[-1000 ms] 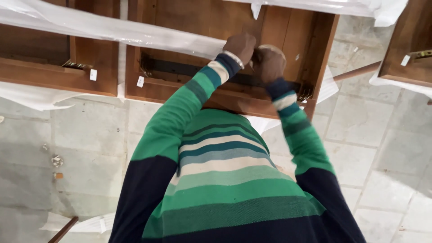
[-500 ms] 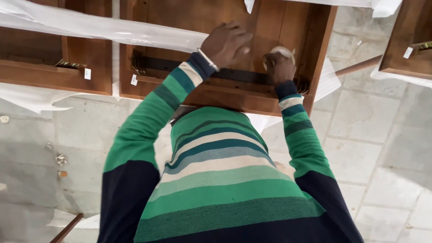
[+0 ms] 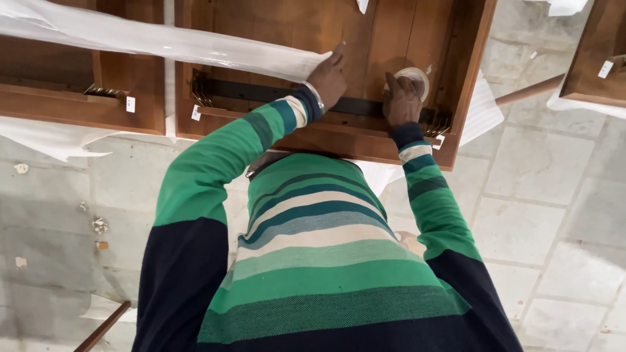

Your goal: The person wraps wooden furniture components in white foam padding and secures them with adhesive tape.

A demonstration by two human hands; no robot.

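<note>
Left hand (image 3: 329,78) lies flat, open, pinning the white wrap (image 3: 163,42) to the wooden frame (image 3: 365,32); right hand (image 3: 402,101) grips what looks like a tape roll (image 3: 415,77).

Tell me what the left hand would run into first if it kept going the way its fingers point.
The left hand already rests on the end of the white plastic sheet; beyond the fingertips only the bare wooden panel shows, though depth is unclear.

3 wooden frames (image 3: 339,39), 1 tape roll (image 3: 412,78) (clear), 2 hands (image 3: 329,78)
</note>
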